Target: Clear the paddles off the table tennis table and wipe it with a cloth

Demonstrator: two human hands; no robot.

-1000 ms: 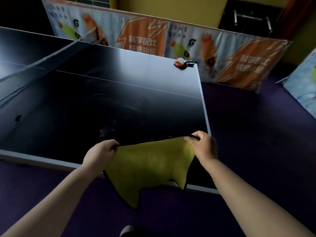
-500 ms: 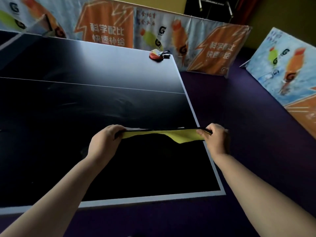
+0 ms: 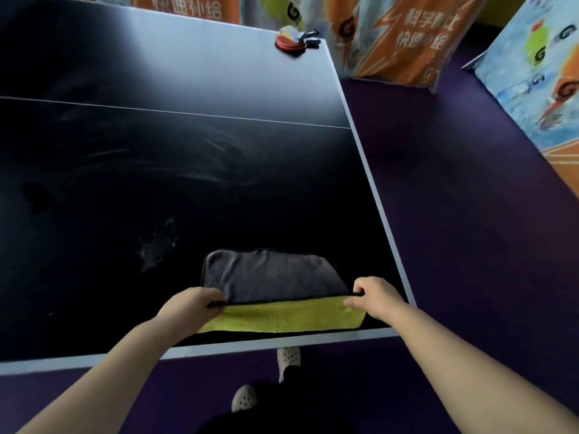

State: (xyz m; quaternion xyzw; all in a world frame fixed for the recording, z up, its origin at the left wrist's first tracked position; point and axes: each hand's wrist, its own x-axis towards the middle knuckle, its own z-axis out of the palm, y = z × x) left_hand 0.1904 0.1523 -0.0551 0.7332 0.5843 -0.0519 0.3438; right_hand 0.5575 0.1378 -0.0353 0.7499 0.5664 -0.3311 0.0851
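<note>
A cloth (image 3: 275, 280), grey on one face and yellow on the other, lies folded on the near right corner of the dark table tennis table (image 3: 188, 170). My left hand (image 3: 191, 305) pinches its near left corner. My right hand (image 3: 372, 296) pinches its near right corner. Red paddles (image 3: 293, 42) lie stacked at the table's far right corner, well away from both hands.
Smear marks show on the table top in front of the cloth. Printed barrier boards (image 3: 404, 42) stand beyond the far edge and another board (image 3: 539, 76) at the right. Purple carpet (image 3: 470, 214) runs along the table's right side. My shoes (image 3: 288, 358) show below the near edge.
The cloth was held stretched in the air between both hands; now it lies on the table, folded grey side up. The view has come closer over the near right corner.
</note>
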